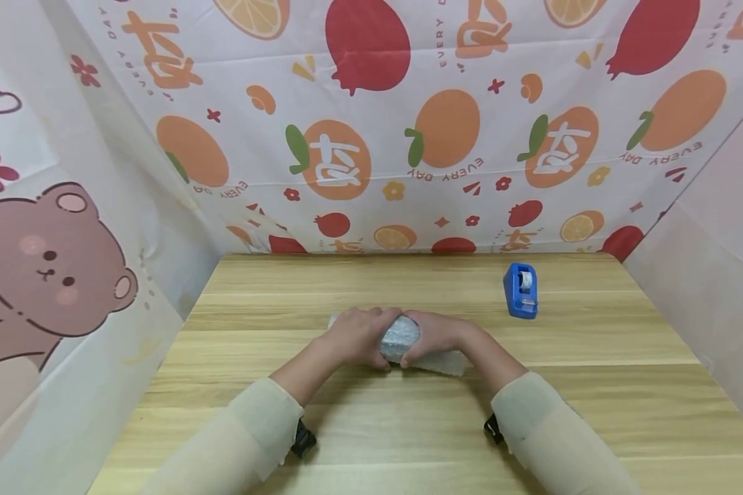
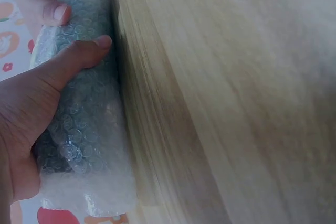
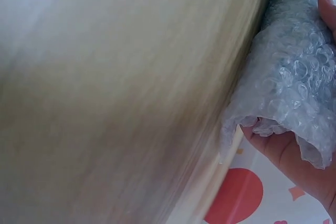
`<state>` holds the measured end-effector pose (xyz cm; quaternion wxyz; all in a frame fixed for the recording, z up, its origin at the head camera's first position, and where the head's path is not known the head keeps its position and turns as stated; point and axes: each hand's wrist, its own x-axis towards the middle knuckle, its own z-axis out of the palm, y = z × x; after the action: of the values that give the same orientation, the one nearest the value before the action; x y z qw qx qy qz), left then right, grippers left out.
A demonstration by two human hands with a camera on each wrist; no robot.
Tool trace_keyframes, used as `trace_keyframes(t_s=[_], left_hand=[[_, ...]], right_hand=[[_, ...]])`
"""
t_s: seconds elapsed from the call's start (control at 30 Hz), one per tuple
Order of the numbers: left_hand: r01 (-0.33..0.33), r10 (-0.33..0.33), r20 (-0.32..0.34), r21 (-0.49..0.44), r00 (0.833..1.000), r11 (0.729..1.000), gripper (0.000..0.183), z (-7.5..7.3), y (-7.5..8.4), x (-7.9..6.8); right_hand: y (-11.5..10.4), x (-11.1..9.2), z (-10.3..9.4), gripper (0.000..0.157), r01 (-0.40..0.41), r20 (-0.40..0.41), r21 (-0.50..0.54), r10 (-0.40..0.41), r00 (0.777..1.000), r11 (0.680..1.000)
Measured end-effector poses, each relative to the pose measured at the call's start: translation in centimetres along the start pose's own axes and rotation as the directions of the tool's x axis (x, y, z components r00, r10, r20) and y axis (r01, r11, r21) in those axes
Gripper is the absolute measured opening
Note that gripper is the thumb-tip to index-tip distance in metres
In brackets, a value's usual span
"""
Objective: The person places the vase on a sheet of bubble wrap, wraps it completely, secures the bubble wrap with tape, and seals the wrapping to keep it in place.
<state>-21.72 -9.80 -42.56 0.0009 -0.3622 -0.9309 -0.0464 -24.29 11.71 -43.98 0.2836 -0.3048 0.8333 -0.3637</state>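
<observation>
A bundle of bubble wrap (image 1: 401, 338), rolled into a long packet, lies across the middle of the wooden table. Something darker shows faintly through its layers in the left wrist view, but what it is stays hidden. My left hand (image 1: 362, 335) grips the bundle left of its middle, thumb (image 2: 86, 53) laid over the near side. Close beside it, my right hand (image 1: 436, 333) grips the same bundle from the right, the two thumbs near each other. In the right wrist view, the loose open end of the bubble wrap (image 3: 283, 98) sticks out past the right hand.
A blue tape dispenser (image 1: 521, 291) with a roll of tape stands toward the back right of the table (image 1: 371, 440). Behind the table hangs a fruit-print cloth (image 1: 384, 158), and another cloth with a bear (image 1: 56, 275) hangs on the left.
</observation>
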Motion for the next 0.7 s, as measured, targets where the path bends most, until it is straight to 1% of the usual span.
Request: trace_keyframes(t_s=[0.1, 0.27, 0.4, 0.53, 0.63, 0.7], left_hand=[[0.01, -0.01, 0.009, -0.01, 1.0, 1.0, 0.086, 0.0, 0.0, 0.4], [0.03, -0.029, 0.03, -0.028, 0.999, 0.999, 0.085, -0.1, -0.1, 0.7], [0.048, -0.046, 0.039, -0.047, 0.998, 0.998, 0.083, -0.3, -0.1, 0.8], [0.068, -0.063, 0.068, -0.073, 0.996, 0.995, 0.083, -0.6, -0.1, 0.9], [0.093, -0.081, 0.105, -0.107, 0.991, 0.99, 0.083, -0.8, -0.2, 1.1], [0.112, -0.095, 0.135, -0.126, 0.986, 0.986, 0.084, -1.0, -0.3, 1.3]], right_hand=[[0.0, -0.2, -0.1, 0.076, -0.017, -0.021, 0.004, 0.017, 1.0, 1.0], [-0.2, -0.6, -0.2, 0.078, -0.042, -0.071, -0.018, 0.04, 0.997, 0.999], [-0.6, -0.8, -0.3, 0.079, -0.035, -0.096, -0.028, 0.032, 0.995, 0.999], [-0.9, -0.9, -0.2, 0.082, -0.03, -0.11, -0.034, 0.027, 0.994, 0.999], [-1.2, -0.8, -0.2, 0.088, -0.053, -0.134, -0.082, 0.042, 0.99, 0.995], [-1.4, -0.8, -0.1, 0.093, -0.082, -0.158, -0.133, 0.06, 0.986, 0.988]])
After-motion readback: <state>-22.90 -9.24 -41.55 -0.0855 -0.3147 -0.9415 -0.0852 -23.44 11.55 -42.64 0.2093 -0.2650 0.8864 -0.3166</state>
